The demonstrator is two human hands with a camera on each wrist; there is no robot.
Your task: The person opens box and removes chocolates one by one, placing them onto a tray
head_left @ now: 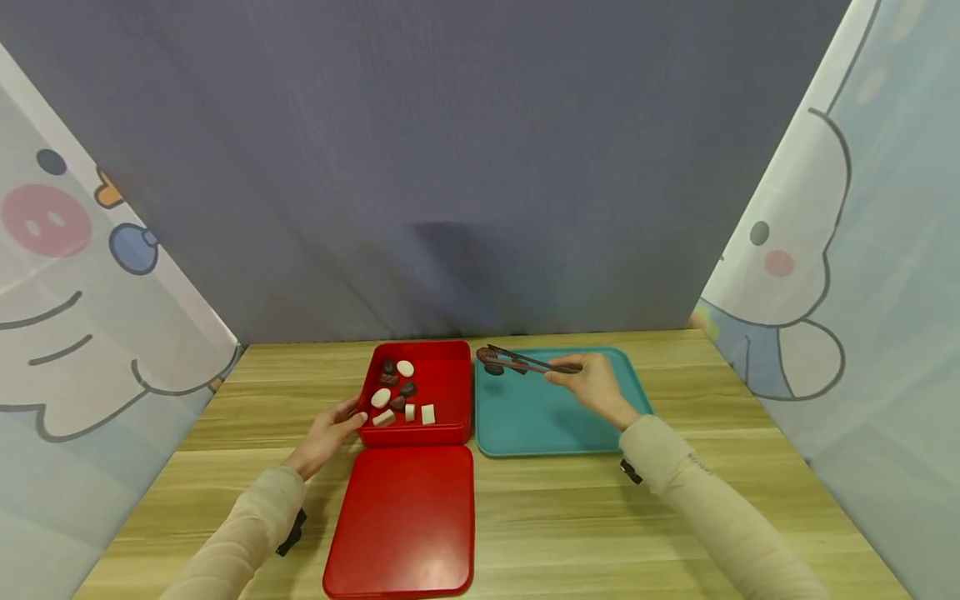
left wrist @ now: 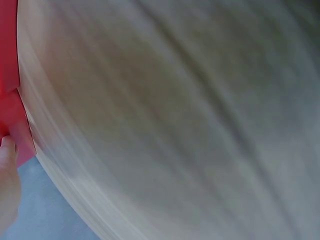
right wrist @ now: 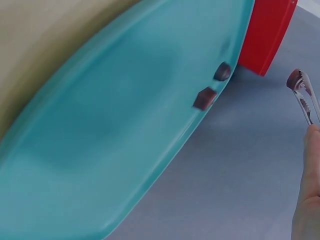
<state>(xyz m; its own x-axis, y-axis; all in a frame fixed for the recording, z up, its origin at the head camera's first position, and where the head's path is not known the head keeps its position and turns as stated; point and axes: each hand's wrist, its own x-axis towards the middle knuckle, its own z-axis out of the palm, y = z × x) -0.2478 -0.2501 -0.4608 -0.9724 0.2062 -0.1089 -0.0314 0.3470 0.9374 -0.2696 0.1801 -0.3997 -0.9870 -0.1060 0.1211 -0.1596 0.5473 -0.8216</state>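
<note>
In the head view my left hand (head_left: pixel 328 433) grips the left wall of a red box (head_left: pixel 450 435), its thumb at the rim near the front corner. Several dark and white chocolates (head_left: pixel 381 398) lie in the box, mostly in its left half. My right hand (head_left: pixel 595 385) holds metal tongs (head_left: pixel 536 363) that point left. Between the tongs' tips is a round brown chocolate (right wrist: pixel 294 79), raised above the back left corner of a teal tray (head_left: pixel 555 425). Two dark chocolates, one round (right wrist: pixel 222 71) and one angular (right wrist: pixel 204 98), lie in the tray along its back edge.
A flat red lid (head_left: pixel 405 521) lies on the wooden table (head_left: pixel 555 525) in front of the box. Box and tray stand side by side, nearly touching. A grey curtain (head_left: pixel 465 167) hangs behind the table, with printed cloth (head_left: pixel 885 250) on both sides.
</note>
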